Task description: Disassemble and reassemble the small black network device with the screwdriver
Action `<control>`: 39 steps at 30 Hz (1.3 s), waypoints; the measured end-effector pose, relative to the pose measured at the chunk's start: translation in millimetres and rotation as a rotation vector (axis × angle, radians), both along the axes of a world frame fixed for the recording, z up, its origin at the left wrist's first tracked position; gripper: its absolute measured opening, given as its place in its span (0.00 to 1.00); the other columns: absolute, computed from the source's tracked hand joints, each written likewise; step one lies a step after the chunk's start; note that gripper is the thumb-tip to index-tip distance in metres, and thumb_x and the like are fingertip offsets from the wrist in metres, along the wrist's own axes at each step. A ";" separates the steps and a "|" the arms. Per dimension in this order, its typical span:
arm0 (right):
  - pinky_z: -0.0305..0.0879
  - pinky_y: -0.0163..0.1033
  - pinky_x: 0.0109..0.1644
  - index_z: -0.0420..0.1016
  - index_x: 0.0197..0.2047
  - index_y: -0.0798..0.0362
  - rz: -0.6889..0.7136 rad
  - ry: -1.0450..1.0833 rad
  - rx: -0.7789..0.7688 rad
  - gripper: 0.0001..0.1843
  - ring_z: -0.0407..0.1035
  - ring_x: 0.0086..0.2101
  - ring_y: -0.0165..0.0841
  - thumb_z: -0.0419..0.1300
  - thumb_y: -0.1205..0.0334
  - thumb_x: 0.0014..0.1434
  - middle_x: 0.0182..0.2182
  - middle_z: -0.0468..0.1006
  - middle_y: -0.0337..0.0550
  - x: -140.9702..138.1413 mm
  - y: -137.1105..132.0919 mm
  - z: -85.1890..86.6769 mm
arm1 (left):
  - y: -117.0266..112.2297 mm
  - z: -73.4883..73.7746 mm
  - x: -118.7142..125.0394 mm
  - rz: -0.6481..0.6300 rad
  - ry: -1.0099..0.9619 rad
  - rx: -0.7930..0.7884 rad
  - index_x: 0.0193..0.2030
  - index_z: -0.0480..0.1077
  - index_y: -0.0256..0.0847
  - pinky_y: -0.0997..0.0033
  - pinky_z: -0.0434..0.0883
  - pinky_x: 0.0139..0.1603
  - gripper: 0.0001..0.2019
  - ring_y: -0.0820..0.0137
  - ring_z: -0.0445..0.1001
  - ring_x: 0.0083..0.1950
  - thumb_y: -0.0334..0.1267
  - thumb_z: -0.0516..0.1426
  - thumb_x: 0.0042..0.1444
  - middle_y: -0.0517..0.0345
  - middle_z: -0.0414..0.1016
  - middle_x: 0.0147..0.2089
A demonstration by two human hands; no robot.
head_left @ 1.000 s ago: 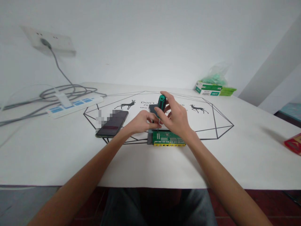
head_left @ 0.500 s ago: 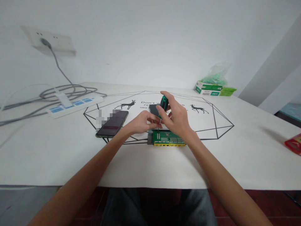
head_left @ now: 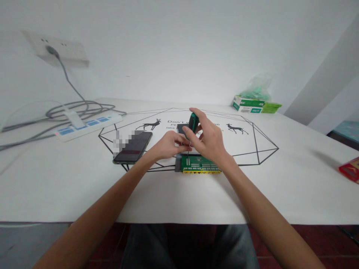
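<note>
My right hand (head_left: 210,140) is closed around the green and black handle of a screwdriver (head_left: 193,122), its index finger over the top. The screwdriver stands nearly upright, its thin shaft pointing down at the left part of a green circuit board (head_left: 203,163). My left hand (head_left: 169,145) pinches the shaft low down, just above the board; the fingertips partly hide each other. The board lies flat, with a yellow strip along its near edge and a dark grey part at its left end. A dark flat object (head_left: 181,128) shows partly behind my hands.
A phone (head_left: 134,147) lies left of my hands. Farther left are a white power strip (head_left: 89,127) and coiled grey cables (head_left: 84,106). Green and white boxes (head_left: 249,104) with a plastic bag stand at the back right. A red package (head_left: 350,169) sits at the right edge.
The screwdriver stands slightly more upright, and its handle has turned a little in my right hand. My left hand stays at the shaft. The whole view has shifted slightly.
</note>
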State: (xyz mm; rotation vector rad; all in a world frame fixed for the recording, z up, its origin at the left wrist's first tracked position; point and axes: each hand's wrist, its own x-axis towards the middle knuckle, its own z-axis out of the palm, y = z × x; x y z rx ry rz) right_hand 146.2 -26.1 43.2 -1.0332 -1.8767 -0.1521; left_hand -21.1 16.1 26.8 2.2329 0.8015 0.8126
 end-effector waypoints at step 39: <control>0.63 0.37 0.28 0.67 0.54 0.51 -0.255 0.493 0.131 0.22 0.66 0.23 0.30 0.53 0.46 0.63 0.27 0.71 0.37 60.2 20.5 8.9 | -3.9 -2.6 0.1 -0.057 0.168 0.028 0.56 0.74 0.42 0.65 0.68 0.49 0.25 0.63 0.74 0.51 0.50 0.64 0.52 0.49 0.77 0.55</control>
